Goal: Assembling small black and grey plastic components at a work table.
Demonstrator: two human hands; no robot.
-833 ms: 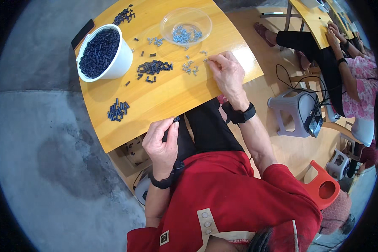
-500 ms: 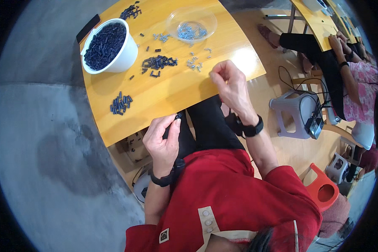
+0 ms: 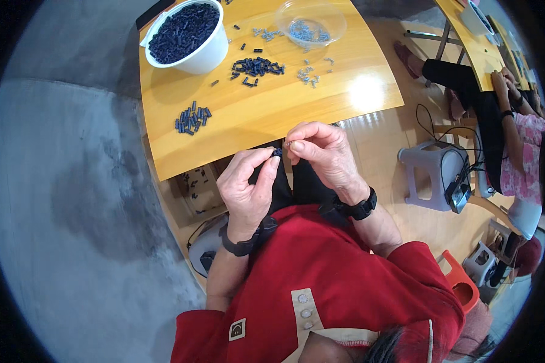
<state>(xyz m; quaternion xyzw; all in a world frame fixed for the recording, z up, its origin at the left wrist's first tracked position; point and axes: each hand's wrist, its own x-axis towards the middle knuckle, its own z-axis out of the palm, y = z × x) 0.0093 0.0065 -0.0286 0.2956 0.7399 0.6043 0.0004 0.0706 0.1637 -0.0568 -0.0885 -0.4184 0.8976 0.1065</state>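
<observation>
In front of the table's near edge, my left hand [image 3: 247,189] is closed in a pinch on a small black plastic piece [image 3: 277,152]. Close beside it on the right, my right hand [image 3: 330,158] has thumb and forefinger pressed together. Whatever lies between those fingertips is too small to make out. A gap shows between the two hands' fingertips. On the wooden table [image 3: 284,109], a pile of short black pieces [image 3: 257,66] lies beyond the hands, and a second pile of black pieces [image 3: 192,118] lies further left. Small silvery parts [image 3: 307,77] are scattered right of the first pile.
A white bucket [image 3: 214,53] full of black pieces stands at the far left of the table. A clear plastic bowl [image 3: 340,31] holds more silvery parts. To the right are a grey stool [image 3: 419,158] with cables and another person seated at a second table.
My right hand has come down from above the table's right side to beside my left hand. The table sits higher in view; my left hand keeps its black piece.
</observation>
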